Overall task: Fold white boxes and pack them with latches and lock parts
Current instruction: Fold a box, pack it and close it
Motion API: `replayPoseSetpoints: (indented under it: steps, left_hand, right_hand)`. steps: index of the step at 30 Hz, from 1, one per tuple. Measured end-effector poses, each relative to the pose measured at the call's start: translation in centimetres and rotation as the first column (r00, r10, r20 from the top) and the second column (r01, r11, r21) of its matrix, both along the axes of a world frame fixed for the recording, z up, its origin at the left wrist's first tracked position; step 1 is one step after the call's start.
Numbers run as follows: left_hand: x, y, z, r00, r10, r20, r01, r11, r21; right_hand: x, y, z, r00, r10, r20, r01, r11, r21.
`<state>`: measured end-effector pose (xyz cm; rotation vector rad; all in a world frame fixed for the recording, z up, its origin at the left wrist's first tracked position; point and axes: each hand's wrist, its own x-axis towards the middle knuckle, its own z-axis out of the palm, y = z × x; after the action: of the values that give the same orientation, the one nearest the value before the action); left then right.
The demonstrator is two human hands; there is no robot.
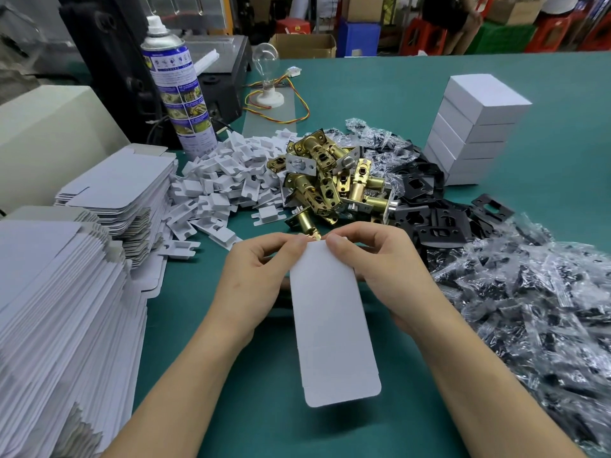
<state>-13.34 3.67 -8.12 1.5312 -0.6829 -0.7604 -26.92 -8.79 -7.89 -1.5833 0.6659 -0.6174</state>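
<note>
A flat white box blank point(330, 325) stands in front of me, its long panel reaching toward my body. My left hand point(254, 276) and my right hand point(377, 259) pinch its far end from either side with curled fingers. Just beyond my fingertips lies a heap of brass latches point(330, 180). White plastic inserts point(224, 180) are piled to its left. Black strike plates point(429, 209) and bagged screws point(535, 309) spread to the right. Several closed white boxes point(472, 133) are stacked at the back right.
Two tall stacks of flat box blanks point(66, 292) fill the left side of the green table point(396, 94). A spray can point(178, 94) and a light bulb on a wired socket point(267, 77) stand behind the inserts. A beige machine point(49, 133) sits far left.
</note>
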Motion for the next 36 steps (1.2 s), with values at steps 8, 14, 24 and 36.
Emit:
replayPoseSetpoints:
  steps: [8,14,24,36]
  left_hand:
    - [0.4,0.1,-0.1,1.0,-0.009,-0.013,0.009,1.0,0.012]
    - [1.1,0.1,0.2,0.983,0.126,-0.136,-0.123,0.992,0.029]
    - [1.5,-0.2,-0.1,0.982,0.187,0.002,-0.187,0.981,0.048]
    - [1.6,0.8,0.3,0.913,-0.067,0.404,0.132,0.982,-0.136]
  right_hand:
    - [-0.1,0.0,0.1,1.0,0.023,-0.02,-0.023,1.0,0.013]
    - [-0.1,-0.2,0.8,0.988,0.15,0.043,-0.151,0.989,0.006]
    - [-0.1,0.1,0.9,0.998,0.045,-0.051,-0.065,0.843,-0.533]
    - [-0.8,-1.5,0.2,0.992,0.069,-0.107,-0.1,0.944,-0.315]
